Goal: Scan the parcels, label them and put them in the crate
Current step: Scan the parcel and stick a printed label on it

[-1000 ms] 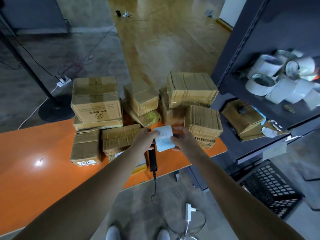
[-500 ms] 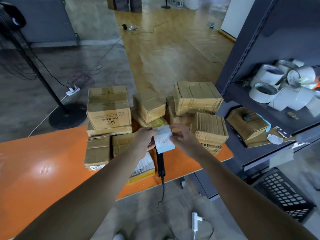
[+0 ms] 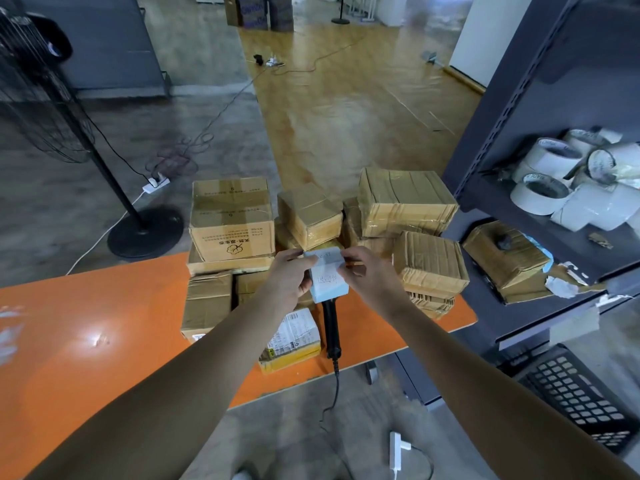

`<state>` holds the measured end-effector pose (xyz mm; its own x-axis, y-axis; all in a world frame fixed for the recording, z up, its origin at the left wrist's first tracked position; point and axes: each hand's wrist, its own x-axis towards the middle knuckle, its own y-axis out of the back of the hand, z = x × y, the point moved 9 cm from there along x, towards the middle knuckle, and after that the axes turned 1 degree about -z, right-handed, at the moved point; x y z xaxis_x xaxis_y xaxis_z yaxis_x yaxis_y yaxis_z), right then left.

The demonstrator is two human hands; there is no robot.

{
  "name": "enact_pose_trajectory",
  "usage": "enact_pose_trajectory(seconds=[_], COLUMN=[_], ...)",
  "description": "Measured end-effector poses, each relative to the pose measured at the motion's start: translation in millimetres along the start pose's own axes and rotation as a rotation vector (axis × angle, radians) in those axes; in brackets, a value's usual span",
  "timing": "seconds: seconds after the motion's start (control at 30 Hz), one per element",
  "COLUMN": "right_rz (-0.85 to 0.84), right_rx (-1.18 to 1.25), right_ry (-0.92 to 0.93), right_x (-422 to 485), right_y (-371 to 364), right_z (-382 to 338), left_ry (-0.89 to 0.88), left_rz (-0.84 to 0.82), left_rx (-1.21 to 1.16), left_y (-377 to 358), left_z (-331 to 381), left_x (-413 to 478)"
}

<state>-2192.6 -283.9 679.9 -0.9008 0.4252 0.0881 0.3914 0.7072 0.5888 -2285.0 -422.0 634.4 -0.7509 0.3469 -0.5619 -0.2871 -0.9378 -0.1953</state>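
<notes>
Crowding the far right of the orange worktop [image 3: 86, 323], brown parcels [image 3: 232, 216] lie stacked; before them the left hand [image 3: 287, 278] and right hand [image 3: 370, 278] each have the grip clamped on one white label [image 3: 327, 278]; the black crate [image 3: 581, 400] stands near right.

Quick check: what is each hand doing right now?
Left hand: holding the label pad.
Right hand: pinching the same label pad at its top edge.

Arms extended forward; left hand [image 3: 289, 277], right hand [image 3: 369, 277] pinch label [image 3: 327, 277].
</notes>
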Motion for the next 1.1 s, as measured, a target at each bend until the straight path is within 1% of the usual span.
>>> enact_pose_trajectory(seconds=[0.13,0.3,0.5,0.67,0.77,0.87,0.97,1.03,1.1], right_rz=[0.038,0.052,0.119,0.147,0.12,0.041,-0.038,-0.027,0.027], right_rx=[-0.064,-0.093,-0.133,-0.181,-0.151,-0.114,-0.117,-0.158,-0.182], right_ry=[0.018,-0.006,0.074,0.149,0.127,0.058,0.064,0.087,0.103], right_x=[2,3,0,-7,-8,-4,-2,-2,-2], right_y=[3,4,13,18,19,15,5,2,4], right_z=[-8,-10,-22,-30,-26,-15,-15,-18,-21], left_ry=[-0.034,-0.056,-0.081,-0.023,0.008,-0.003,-0.024,-0.031,-0.028], left_rz=[0.004,0.002,0.001,0.01,0.019,0.016,0.007,0.006,0.006], left_rx=[-0.006,-0.002,0.028,0.012,-0.011,-0.003,0.017,0.034,0.022], left_y=[2,2,-2,-2,2,5,4,3,2], left_z=[3,4,6,3,2,2,0,0,0], left_x=[-1,0,-1,-1,-1,1,1,0,0])
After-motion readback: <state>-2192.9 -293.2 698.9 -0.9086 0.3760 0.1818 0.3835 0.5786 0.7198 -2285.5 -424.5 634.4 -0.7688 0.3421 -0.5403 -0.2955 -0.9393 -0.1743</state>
